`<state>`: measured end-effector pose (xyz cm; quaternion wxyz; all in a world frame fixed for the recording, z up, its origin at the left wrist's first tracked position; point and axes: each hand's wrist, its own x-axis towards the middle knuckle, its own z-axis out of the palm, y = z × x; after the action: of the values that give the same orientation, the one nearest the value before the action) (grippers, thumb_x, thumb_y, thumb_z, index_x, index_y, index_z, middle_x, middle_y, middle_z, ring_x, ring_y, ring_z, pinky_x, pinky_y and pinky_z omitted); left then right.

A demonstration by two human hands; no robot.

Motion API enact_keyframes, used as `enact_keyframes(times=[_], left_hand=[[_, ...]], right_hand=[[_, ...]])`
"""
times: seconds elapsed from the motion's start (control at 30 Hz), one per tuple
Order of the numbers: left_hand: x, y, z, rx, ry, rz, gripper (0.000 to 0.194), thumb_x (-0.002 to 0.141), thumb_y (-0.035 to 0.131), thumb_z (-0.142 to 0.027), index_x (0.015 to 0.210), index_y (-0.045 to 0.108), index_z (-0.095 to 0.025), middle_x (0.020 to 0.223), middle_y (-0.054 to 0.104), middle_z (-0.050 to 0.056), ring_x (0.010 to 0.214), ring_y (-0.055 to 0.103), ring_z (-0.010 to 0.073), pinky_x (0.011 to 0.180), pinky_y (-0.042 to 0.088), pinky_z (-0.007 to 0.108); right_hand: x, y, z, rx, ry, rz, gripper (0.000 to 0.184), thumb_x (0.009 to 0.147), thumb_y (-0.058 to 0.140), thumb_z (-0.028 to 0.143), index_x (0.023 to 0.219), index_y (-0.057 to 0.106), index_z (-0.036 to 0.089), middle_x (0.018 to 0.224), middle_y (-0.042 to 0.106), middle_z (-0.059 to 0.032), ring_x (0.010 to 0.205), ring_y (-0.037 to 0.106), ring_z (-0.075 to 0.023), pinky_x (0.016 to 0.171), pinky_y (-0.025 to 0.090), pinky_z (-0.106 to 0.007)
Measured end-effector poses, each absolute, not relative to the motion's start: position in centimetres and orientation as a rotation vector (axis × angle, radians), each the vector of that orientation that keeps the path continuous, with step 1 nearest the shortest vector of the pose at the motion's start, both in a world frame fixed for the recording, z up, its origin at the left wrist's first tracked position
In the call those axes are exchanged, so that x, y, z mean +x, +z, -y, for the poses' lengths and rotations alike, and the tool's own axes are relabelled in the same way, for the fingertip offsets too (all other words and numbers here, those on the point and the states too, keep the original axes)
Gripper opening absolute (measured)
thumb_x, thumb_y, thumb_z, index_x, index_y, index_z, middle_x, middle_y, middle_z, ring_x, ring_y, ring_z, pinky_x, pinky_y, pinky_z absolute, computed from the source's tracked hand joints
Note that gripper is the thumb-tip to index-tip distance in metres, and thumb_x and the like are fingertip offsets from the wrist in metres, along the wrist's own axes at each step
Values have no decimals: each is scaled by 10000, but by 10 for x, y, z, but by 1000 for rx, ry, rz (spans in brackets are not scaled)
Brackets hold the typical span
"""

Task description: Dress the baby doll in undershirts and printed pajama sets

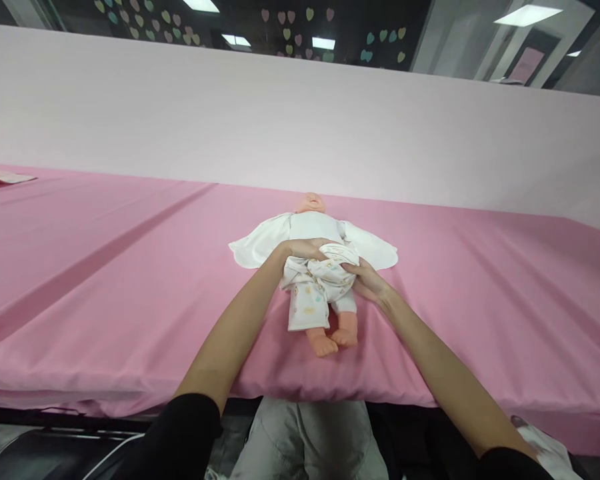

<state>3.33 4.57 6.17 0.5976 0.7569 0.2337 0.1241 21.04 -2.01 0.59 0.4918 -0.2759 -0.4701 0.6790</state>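
Observation:
A baby doll [313, 203] lies on its back, its head away from me and its bare feet towards me. It wears a white top [313, 227] with wide sleeves spread to both sides. White patterned baby pants [307, 308] are bunched about its hips and legs; the leg on the left hangs lower than the one on the right. Across the doll's waist, my left hand [306, 249] holds the upper edge of the pants, its fingertips partly hidden by the cloth. My right hand [369, 278] grips the bunched cloth at the right hip, thumb on top.
A pink sheet [130, 280] covers the padded surface under the doll. Behind it rises a white wall panel [280, 127] with dark glass above. A folded cloth [5, 178] lies at the far left. Some white material [550, 450] shows low at the right.

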Motion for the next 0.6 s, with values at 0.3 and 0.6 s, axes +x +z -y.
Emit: enact_keyframes(times=[0.3, 0.6], left_hand=[[17, 105, -24, 1924, 280, -655, 696, 663, 661, -286, 1319, 435, -228, 1180, 602, 58, 1088, 565, 224, 924, 417, 339], [17, 134, 0, 2646, 272, -1234, 96, 627, 561, -160, 719, 582, -178, 692, 574, 46, 713, 568, 239, 639, 361, 335]], right_hand=[[206, 24, 32, -901, 1090, 1558, 253, 833, 612, 383, 1021, 615, 214, 1020, 645, -22, 958, 568, -194, 890, 445, -334], [242, -2, 75, -867, 67, 2402, 532, 785, 449, 107, 1315, 466, 141, 1283, 540, -149, 1205, 474, -298, 1025, 361, -512]])
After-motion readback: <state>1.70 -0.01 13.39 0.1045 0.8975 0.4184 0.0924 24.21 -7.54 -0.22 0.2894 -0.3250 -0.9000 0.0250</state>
